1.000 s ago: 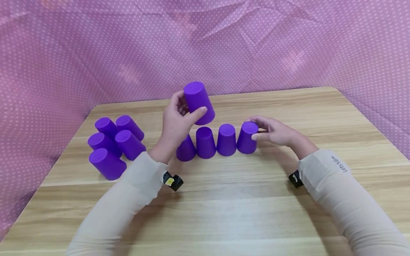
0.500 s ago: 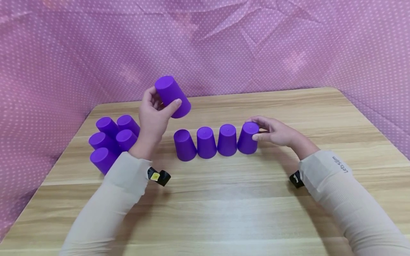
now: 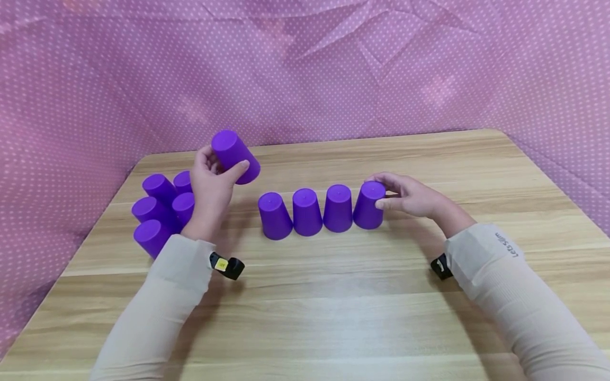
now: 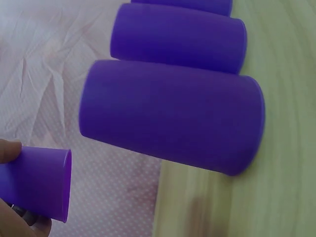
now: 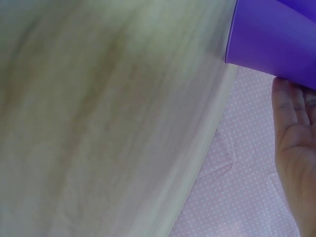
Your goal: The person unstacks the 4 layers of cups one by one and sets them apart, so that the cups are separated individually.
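Observation:
My left hand (image 3: 212, 185) grips an upside-down purple cup (image 3: 236, 159), raised above the table and tilted, thumb on the near side. The open rim of this held cup (image 4: 37, 182) shows at the lower left of the left wrist view. Several purple cups stand mouth down in a row at mid-table, from the left-end cup (image 3: 275, 216) to the right-end cup (image 3: 369, 205). Around that right-end cup my right hand (image 3: 410, 196) has its thumb in front and its fingers behind. In the right wrist view the fingers lie against the cup wall (image 5: 271, 42).
A cluster of several more upside-down purple cups (image 3: 151, 237) stands on the left of the wooden table (image 3: 329, 312), partly behind my left hand and forearm. A pink dotted cloth (image 3: 305, 69) hangs behind the table and at its sides.
My left hand has carried its cup leftward from above the row, first rising a little, then lowering, to near the cluster. My right hand stays at the right-end cup.

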The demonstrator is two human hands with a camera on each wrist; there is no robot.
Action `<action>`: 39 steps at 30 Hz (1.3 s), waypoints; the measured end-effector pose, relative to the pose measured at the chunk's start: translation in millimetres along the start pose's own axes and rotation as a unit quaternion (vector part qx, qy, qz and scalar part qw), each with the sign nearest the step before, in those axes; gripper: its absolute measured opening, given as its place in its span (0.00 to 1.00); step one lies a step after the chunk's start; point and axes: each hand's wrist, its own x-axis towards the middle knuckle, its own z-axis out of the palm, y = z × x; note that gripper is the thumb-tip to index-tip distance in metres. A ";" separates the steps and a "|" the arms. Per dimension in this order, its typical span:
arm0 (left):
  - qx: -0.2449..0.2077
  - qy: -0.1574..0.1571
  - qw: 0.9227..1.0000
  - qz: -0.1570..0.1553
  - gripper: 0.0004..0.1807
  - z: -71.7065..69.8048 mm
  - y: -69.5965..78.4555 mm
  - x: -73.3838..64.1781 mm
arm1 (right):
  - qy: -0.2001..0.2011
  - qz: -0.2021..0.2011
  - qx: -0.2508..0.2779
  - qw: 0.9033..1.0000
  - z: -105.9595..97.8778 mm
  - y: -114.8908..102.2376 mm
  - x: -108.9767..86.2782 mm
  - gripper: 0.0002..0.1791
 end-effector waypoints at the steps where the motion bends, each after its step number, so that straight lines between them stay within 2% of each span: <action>1: 0.004 0.003 1.000 -0.006 0.29 -0.6 -1.8 0.2 | 0.000 0.001 0.000 1.000 -0.1 -0.2 -0.2 0.26; 6: 0.034 0.009 0.999 -0.040 0.31 -3.3 -12.9 0.6 | -0.002 -0.002 -0.002 1.000 -0.4 -0.8 -1.0 0.26; 17: 0.064 0.014 0.994 -0.082 0.33 -11.4 -35.4 -0.8 | -0.002 -0.007 0.001 1.000 -0.7 0.6 0.1 0.27; 23: 0.115 0.002 0.989 -0.096 0.33 -14.6 -41.3 -0.5 | -0.003 -0.007 0.000 1.000 -1.0 0.6 0.8 0.27; 28: 0.138 0.009 0.985 -0.103 0.34 -14.7 -45.3 -0.1 | -0.005 -0.008 0.004 1.000 -0.7 -0.5 1.3 0.27; 39: 0.127 0.038 0.981 -0.141 0.35 -16.1 -55.7 -2.2 | -0.003 -0.003 0.001 1.000 -0.7 0.4 0.9 0.27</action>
